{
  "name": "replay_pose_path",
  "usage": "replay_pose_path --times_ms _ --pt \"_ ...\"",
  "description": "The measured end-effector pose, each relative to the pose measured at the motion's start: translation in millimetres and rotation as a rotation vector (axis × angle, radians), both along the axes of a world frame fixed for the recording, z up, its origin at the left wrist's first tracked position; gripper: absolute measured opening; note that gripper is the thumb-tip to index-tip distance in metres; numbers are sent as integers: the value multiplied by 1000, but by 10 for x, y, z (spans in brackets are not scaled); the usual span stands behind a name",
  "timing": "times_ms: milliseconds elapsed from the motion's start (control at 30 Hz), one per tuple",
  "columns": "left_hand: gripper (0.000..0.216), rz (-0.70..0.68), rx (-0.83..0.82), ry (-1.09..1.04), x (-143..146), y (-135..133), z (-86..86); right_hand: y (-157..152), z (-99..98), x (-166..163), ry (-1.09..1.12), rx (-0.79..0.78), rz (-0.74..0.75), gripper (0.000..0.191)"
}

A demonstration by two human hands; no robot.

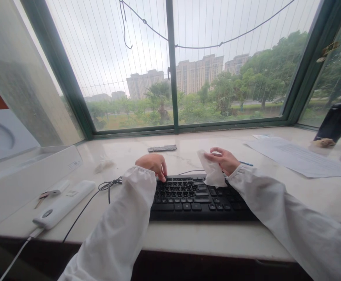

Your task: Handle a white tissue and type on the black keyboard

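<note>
At the centre of the frame, the right hand (223, 159) pinches a white wipe (212, 172) in a closed grip, thumb and fingers folded over its top edge. The wipe hangs down and touches the upper right keys of a black keyboard (193, 195). The left hand (152, 164) rests at the keyboard's upper left corner, fingers curled downward with the tips on the keys; it holds nothing. Both arms wear loose white sleeves and reach forward from the bottom of the frame, forearms angled inward.

The keyboard lies on a pale marble surface (188, 238) beneath a wide window. Its black cable (100, 191) loops away to the left. Further left lies a white remote control (63, 203), with a small white object and keys just beyond it. Behind the hands sits a grey strip-shaped object (162, 148). To the right, sheets of paper (299, 156) lie flat, with a blue pen (245, 163) just beside the right wrist. A dark phone-like object (335, 121) leans at the far right.
</note>
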State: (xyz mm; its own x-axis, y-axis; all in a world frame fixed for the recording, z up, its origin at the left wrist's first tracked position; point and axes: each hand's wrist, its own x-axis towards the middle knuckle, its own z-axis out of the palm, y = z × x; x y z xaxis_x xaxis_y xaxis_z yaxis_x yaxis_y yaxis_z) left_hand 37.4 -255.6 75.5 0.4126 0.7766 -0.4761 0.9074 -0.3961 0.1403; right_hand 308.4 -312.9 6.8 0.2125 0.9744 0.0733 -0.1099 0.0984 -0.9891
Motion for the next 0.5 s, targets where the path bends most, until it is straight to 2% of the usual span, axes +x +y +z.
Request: replay_pose_path --times_ms 200,300,500 --pt "56 -79 -103 -103 -85 34 -1 -19 21 -1 10 -9 0 60" --pt "52 -94 -94 -139 -82 45 -6 -24 32 -2 5 -5 8 61" --pt "46 13 -39 -73 -31 63 -82 -29 38 -17 6 0 20 62"
